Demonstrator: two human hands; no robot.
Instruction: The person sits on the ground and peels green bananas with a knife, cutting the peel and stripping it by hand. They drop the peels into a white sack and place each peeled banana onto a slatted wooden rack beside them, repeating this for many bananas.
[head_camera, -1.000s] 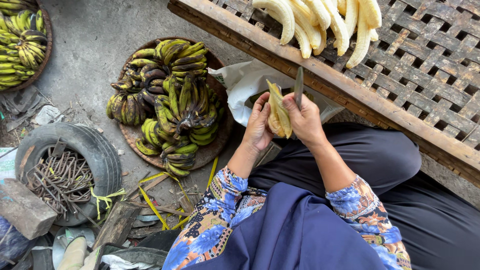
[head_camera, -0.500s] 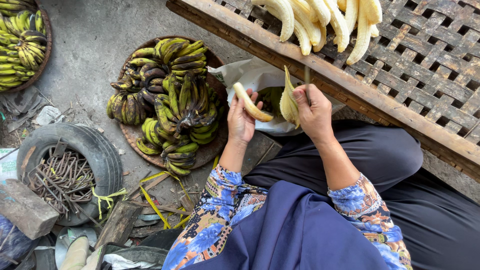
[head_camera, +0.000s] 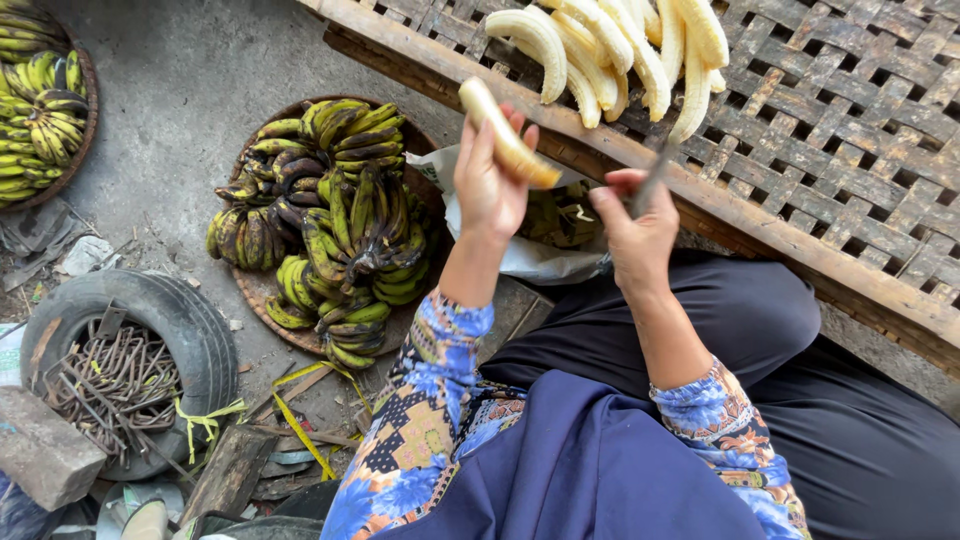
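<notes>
Seen from above, a seated person in a blue patterned blouse and dark trousers works over a sloping woven bamboo rack (head_camera: 850, 130). The left hand (head_camera: 487, 175) is lifted, its grip closed around the lower end of a pale peeled banana (head_camera: 505, 140), which points up and away toward the rack's wooden front rail (head_camera: 700, 190). The right hand (head_camera: 635, 225) sits lower and just beside it, its grip closed on the handle of a small knife (head_camera: 655, 175), the blade angled up toward the rail. A cluster of already peeled bananas (head_camera: 620, 50) lies on the weave just above both hands. Between the hands and the person's lap, a pale sack (head_camera: 520, 255) holds a heap of green peels (head_camera: 560, 215). To the left, on the concrete ground, a round basket tray (head_camera: 262, 295) carries bunches of unpeeled green and blackened bananas (head_camera: 330, 220); a second tray (head_camera: 85, 90) shows at the top left corner. An old tyre (head_camera: 185, 325) filled with bent rusty rods (head_camera: 110, 375) lies at the lower left beside a brick (head_camera: 45, 450) and scraps. To do this well, the soft fruit likely wants a light hold and the knife tip kept turned away from the left wrist. The rail is a hard edge close ahead of the knuckles; open room lies over the weave to the right of the peeled cluster, while the lap and sack crowd the space below.
</notes>
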